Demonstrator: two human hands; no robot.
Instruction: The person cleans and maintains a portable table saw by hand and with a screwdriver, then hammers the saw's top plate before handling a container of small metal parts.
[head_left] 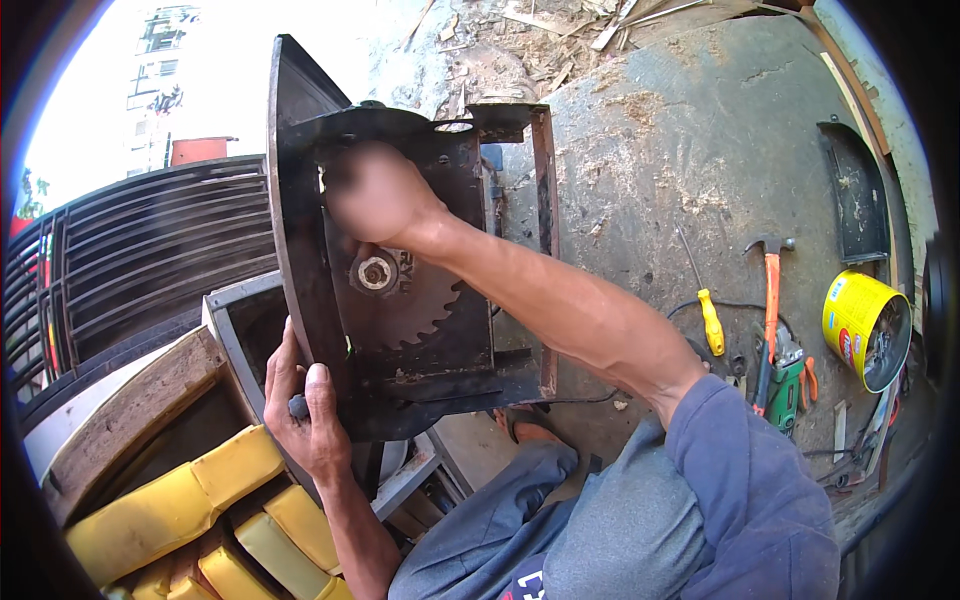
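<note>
A black metal saw frame (430, 390) stands tipped up in front of me, its inside facing me. A toothed circular saw blade (405, 318) sits within it, with a round metal arbor nut (375, 273) at its centre. My left hand (305, 410) grips the lower left edge of the frame's plate, with the thumb on the near side. My right hand (380, 200) reaches inside the frame, just above the arbor nut. It is smeared, so its fingers and anything in them cannot be made out.
On the concrete floor to the right lie a yellow-handled screwdriver (711, 325), an orange-handled hammer (771, 290), a green power tool (786, 395) and a yellow tin (842, 320). Yellow wrapped blocks (150, 515) fill the lower left. A slatted metal gate (150, 250) stands behind.
</note>
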